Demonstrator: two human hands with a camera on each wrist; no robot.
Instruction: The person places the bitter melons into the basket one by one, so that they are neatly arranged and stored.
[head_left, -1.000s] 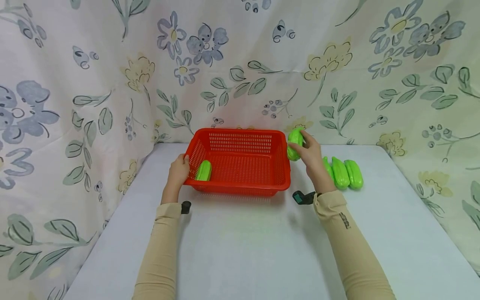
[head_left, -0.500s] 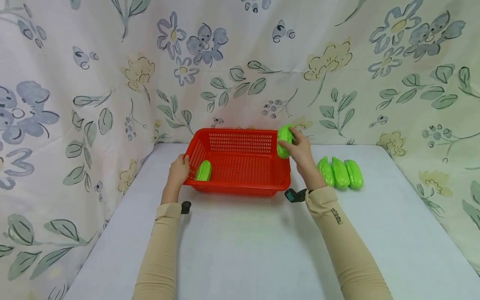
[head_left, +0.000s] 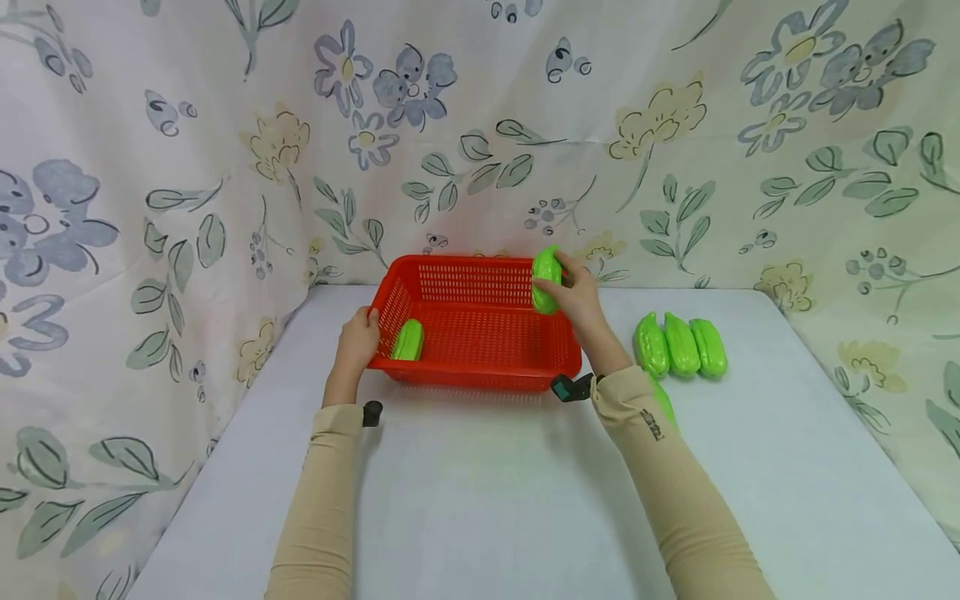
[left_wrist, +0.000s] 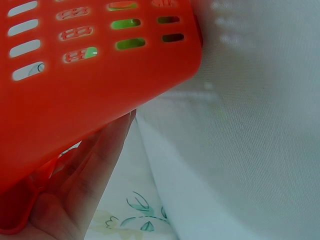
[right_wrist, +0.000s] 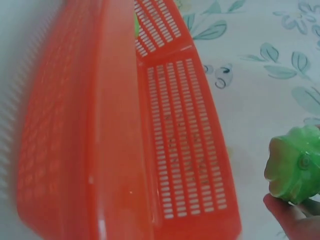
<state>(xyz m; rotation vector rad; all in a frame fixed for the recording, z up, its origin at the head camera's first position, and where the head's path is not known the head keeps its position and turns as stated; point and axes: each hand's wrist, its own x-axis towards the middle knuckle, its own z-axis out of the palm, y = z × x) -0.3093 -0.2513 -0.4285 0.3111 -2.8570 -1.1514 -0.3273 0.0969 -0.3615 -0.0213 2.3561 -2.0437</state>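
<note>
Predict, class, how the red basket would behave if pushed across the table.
The red basket is probably light for its size, its sides being full of slots. Wide and low, it seems unlikely to tip.

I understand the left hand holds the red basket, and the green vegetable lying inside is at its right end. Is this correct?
Not the right end: the head view shows the green vegetable at the left end of the red basket, which the left hand holds.

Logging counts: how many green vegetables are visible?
6 vegetables: one in the basket, one in the right hand, three on the table, one partly behind the right sleeve; others may be hidden.
</note>
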